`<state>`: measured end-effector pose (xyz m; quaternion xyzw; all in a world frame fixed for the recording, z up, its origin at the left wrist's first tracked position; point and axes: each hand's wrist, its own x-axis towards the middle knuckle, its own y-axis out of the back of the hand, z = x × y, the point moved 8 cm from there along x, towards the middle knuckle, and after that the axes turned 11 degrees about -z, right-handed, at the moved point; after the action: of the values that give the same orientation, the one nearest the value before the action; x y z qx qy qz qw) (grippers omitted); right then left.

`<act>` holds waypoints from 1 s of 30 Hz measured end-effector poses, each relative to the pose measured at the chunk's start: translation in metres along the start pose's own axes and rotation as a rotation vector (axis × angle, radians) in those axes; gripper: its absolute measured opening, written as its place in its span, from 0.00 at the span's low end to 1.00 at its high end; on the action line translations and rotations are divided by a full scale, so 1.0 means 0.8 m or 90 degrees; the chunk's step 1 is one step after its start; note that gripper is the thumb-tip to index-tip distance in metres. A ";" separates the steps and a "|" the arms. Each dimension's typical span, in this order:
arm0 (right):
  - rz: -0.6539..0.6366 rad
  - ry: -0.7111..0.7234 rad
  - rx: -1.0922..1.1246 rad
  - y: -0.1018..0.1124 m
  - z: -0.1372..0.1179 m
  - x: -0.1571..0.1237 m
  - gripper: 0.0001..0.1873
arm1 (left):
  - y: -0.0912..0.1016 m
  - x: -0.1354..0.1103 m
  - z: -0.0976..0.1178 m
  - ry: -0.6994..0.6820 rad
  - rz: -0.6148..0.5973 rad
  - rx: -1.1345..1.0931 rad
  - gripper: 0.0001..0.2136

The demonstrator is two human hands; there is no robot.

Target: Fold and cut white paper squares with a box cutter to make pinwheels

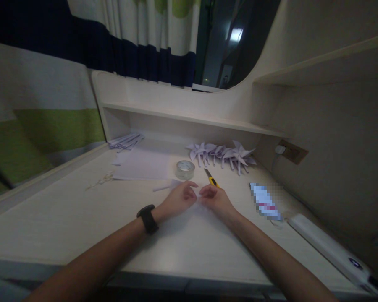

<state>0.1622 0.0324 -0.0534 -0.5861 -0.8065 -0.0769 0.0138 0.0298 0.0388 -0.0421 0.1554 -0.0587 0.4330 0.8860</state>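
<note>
My left hand (183,198), with a black watch on the wrist, is curled with thumb and fingers brought together. My right hand (216,200) faces it closely, its fingers bent in a pinch. A small piece of white paper (198,192) shows between the two sets of fingertips; the hands hide most of it. More white paper (175,183) shows just behind my left hand, beside a thin rolled paper stick (161,188). A yellow utility knife (213,180) lies just beyond my right hand, blade out. A roll of clear tape (185,169) stands behind the hands.
Several white paper pinwheels (238,155) lie at the back right. White paper sheets (145,163) and a pile of paper strips (126,141) are at the back left. A phone (265,202) and a long white lamp-like bar (327,245) lie right, below a wall socket (291,152).
</note>
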 end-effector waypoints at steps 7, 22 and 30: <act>0.008 -0.018 -0.018 -0.004 0.000 0.001 0.21 | 0.008 -0.002 -0.003 0.045 0.033 -0.017 0.18; -0.137 0.179 -0.680 -0.030 -0.037 -0.016 0.11 | 0.051 0.005 -0.032 0.086 0.059 0.142 0.13; -0.076 0.116 -0.549 -0.017 -0.032 -0.013 0.11 | 0.048 0.002 -0.020 0.070 0.085 0.177 0.14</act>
<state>0.1504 0.0148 -0.0309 -0.4814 -0.7288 -0.4581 -0.1653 0.0000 0.0677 -0.0481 0.2483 0.0398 0.5027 0.8271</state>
